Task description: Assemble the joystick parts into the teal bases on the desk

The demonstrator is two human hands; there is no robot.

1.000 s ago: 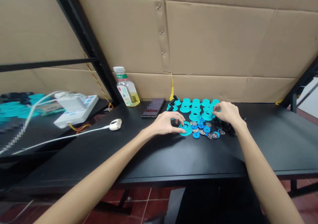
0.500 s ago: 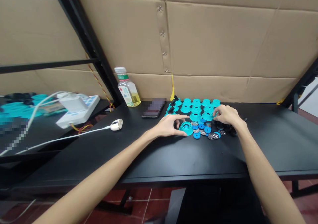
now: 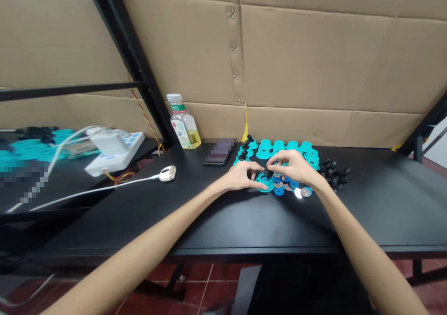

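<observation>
The small black plastic knob [image 3: 267,173] sat pinched in my right grip [image 3: 293,167], closed on it between thumb and fingertips, just above the centre of the teal flanged disc [image 3: 264,185]. I could not tell whether knob and disc touched. The disc lay on the black counter [image 3: 384,208], with my left grip [image 3: 240,177] curved against its left rim and holding it.

Immediately right of the disc lay a loose cluster of blue discs [image 3: 279,191] and metal discs [image 3: 305,192]. Behind it stood rows of teal flanged parts [image 3: 279,149], some with black knobs [image 3: 243,155] on them at the left end. Farther right, well apart from the disc, was a heap of black knobs [image 3: 331,174].

Left of the disc, in order outward, were a phone [image 3: 220,152], a plastic bottle of yellow liquid [image 3: 183,128], a white corded device [image 3: 167,173] and a power strip [image 3: 115,154]. A cardboard wall [image 3: 314,58] rose behind.
</observation>
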